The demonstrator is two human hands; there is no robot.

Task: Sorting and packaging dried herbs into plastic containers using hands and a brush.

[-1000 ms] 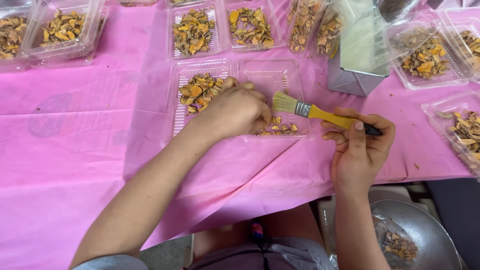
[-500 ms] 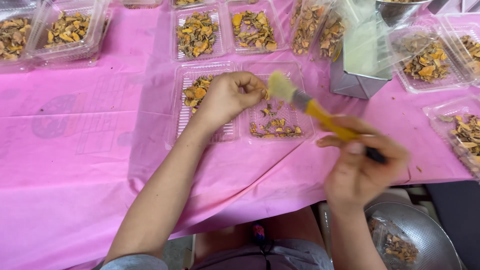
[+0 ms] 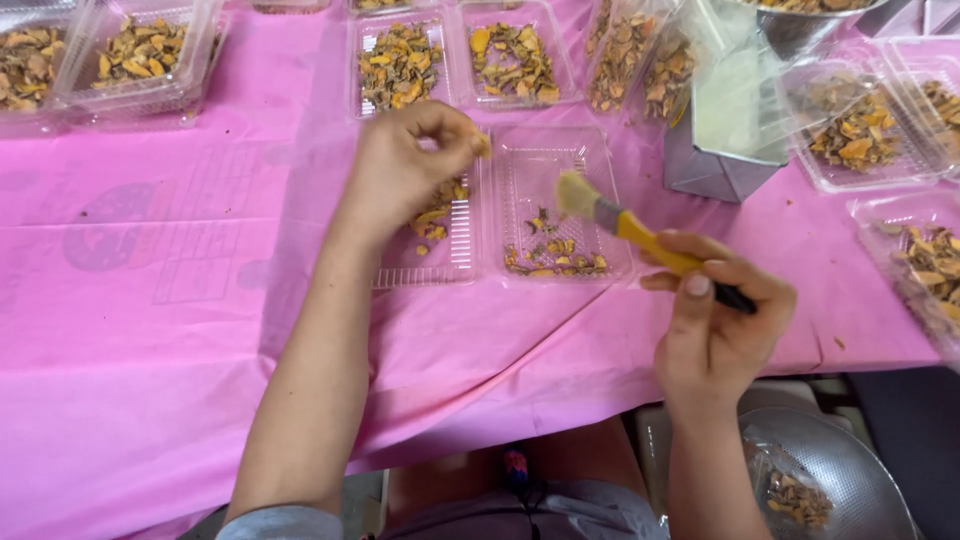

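Altogether, two bare hands are at work over one open clear hinged box [image 3: 500, 205] that lies flat on the pink cloth [image 3: 160, 330], both halves showing. Around it I count at least seven more clear plastic boxes of dried orange-brown slices: two at the far left [image 3: 130, 60], one opened pair straight ahead [image 3: 460, 60], a tilted one beside it [image 3: 635, 60], and three along the right edge [image 3: 860, 135]. One grey metal box [image 3: 715, 165] stands just right of the open box, and one metal bowl [image 3: 800, 20] peeks in at the top right. Below the table edge sits another metal bowl [image 3: 835, 480] holding a bag of the same slices.

The pink cloth covers the whole table, creased and dusted with small crumbs; little of the room shows beyond it.

The left hand [image 3: 405, 165] hovers over the left half of the open box, fingers curled together and pinching a small orange piece [image 3: 484, 145] at the fingertips. The right hand [image 3: 715, 325] is closed around the dark end of one yellow-handled brush [image 3: 625, 225]. Its bristles point up-left and hang over the right half of the open box, above the few slices [image 3: 555, 255] lying along its near edge.
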